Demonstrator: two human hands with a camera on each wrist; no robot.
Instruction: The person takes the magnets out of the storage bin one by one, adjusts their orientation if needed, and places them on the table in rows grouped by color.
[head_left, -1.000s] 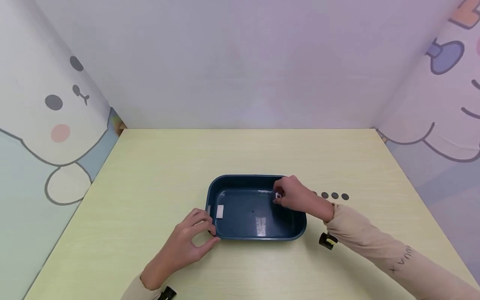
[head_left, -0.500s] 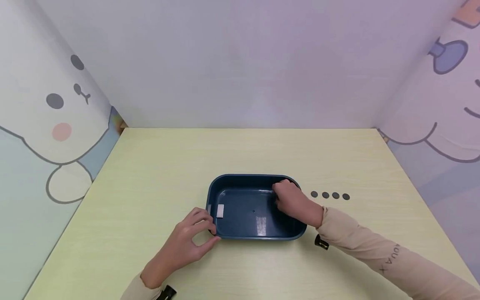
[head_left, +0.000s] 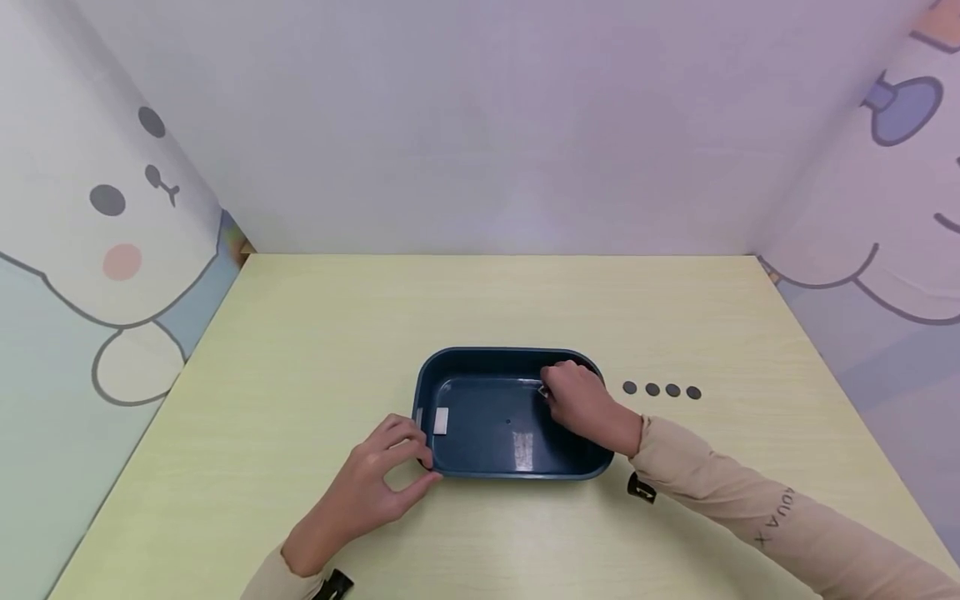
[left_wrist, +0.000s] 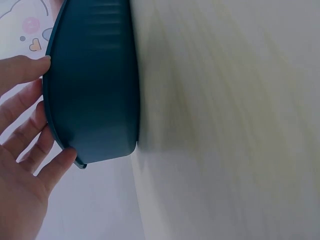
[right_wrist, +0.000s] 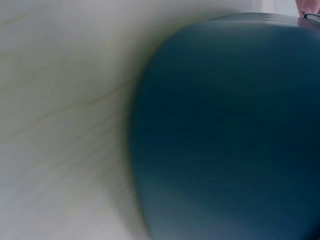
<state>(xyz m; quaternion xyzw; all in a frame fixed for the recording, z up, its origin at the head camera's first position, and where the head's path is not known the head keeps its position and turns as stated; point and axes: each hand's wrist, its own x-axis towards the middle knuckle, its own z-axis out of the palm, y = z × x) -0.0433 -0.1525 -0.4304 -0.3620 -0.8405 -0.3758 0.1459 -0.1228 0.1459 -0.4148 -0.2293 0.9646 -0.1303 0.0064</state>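
Observation:
A dark blue plastic tub [head_left: 480,433] stands on the table. My left hand [head_left: 375,479] grips its near left corner, with thumb and fingertips at the rim; the left wrist view shows those fingers along the tub's rim [left_wrist: 47,100]. My right hand [head_left: 588,404] reaches down inside the tub's right part, fingers curled. It pinches a small whitish piece [head_left: 543,390], mostly hidden by the fingers. A white rectangular piece [head_left: 441,421] lies on the tub floor at the left. In the right wrist view the tub's outer wall [right_wrist: 225,125] hides this hand.
Several flat dark discs [head_left: 652,389] lie in a row on the table, right of the tub. The pale wooden table [head_left: 322,333] meets a plain backdrop [head_left: 487,125] behind. Cartoon-printed panels [head_left: 142,250] stand at both sides. Each sleeve carries a black strap piece.
My right hand has moved lower into the tub with the small whitish piece, uncovering the leftmost disc. My left hand keeps its grip on the corner.

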